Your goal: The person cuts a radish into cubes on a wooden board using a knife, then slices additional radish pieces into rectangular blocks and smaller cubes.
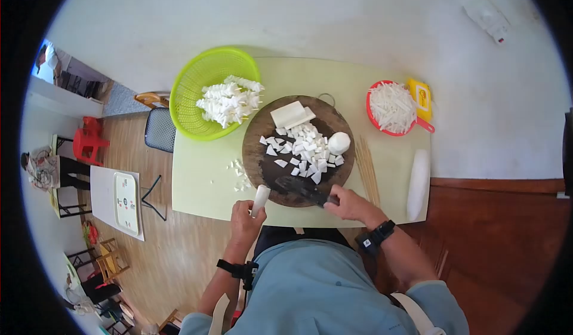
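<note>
My left hand (243, 220) is closed around a white radish stick (260, 200) at the near left edge of a round wooden board (253, 156). My right hand (349, 206) grips the handle of a dark knife (302, 189), its blade lying low over the board's near part. Cut white pieces (307, 147) are scattered across the board. Behind them are thick white slabs (291, 115), and a rounded white chunk (339, 143) sits at the right.
A green basket (185, 90) holds skewered white pieces. A red strainer (371, 115) holds white strips, beside a yellow packet (421, 98). Wooden skewers (367, 171) and a whole radish (418, 186) lie right. People (45, 171) are at the far left, near a red stool (89, 139).
</note>
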Available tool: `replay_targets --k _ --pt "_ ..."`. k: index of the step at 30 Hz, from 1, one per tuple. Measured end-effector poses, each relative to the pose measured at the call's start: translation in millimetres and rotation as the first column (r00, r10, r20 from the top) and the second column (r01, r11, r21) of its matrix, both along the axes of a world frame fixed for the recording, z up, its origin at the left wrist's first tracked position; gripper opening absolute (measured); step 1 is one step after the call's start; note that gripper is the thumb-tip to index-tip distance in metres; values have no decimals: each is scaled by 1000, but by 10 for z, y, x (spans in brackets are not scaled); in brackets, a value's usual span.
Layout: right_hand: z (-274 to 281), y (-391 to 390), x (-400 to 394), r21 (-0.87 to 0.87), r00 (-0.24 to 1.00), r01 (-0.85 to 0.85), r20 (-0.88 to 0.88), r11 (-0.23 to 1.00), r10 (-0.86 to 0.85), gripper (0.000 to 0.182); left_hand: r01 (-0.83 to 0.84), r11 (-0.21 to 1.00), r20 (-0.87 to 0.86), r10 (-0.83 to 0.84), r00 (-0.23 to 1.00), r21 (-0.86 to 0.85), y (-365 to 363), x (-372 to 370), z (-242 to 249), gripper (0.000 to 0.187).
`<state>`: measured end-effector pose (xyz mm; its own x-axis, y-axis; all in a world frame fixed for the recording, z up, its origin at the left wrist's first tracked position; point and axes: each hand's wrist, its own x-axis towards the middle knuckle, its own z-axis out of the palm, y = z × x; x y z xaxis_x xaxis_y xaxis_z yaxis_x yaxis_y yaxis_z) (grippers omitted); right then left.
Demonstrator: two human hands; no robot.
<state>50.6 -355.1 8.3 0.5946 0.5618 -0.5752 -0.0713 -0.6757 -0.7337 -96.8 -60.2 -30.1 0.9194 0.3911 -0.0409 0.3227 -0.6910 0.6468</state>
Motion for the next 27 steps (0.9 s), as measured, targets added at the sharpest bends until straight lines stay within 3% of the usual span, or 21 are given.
replay_targets --k 1,4,9,11,13,17,19,21,23,27 --pt "-24 23 85 1 1000 -13 2 1000 13 34 -8 1000 -14 8 1000 -24 -10 -15 0 24" --pt "-47 106 286 9 972 62 226 998 -63 31 -28 997 -45 25 999 -65 -37 -32 45 25" --pt "77 283 287 -17 943 44 332 999 -36 34 -54 994 -45 49 998 -97 11 -68 30 26" --pt "6 438 167 71 951 112 282 991 -127 35 -39 993 -48 33 998 -111 52 -66 9 26" --pt "-65 619 113 100 948 101 294 990 -126 36 -28 993 -50 22 998 -111 93 -49 -16 26" --pt "-83 867 148 131 979 130 143 983 -148 37 13 996 -45 -16 999 -85 147 28 -10 26" --pt "43 891 238 36 950 286 -142 958 -278 38 32 995 -54 -37 998 -96 164 83 -15 25" --pt "-168 772 261 48 954 297 -50 954 -295 38 45 994 -59 -51 997 -103 177 149 -22 25" --pt "-262 644 260 42 905 243 351 969 -242 36 88 994 5 -88 996 -70 175 209 -37 28" --pt "56 501 171 78 908 291 293 954 -301 33 148 988 57 -145 988 -54 65 448 -86 28"
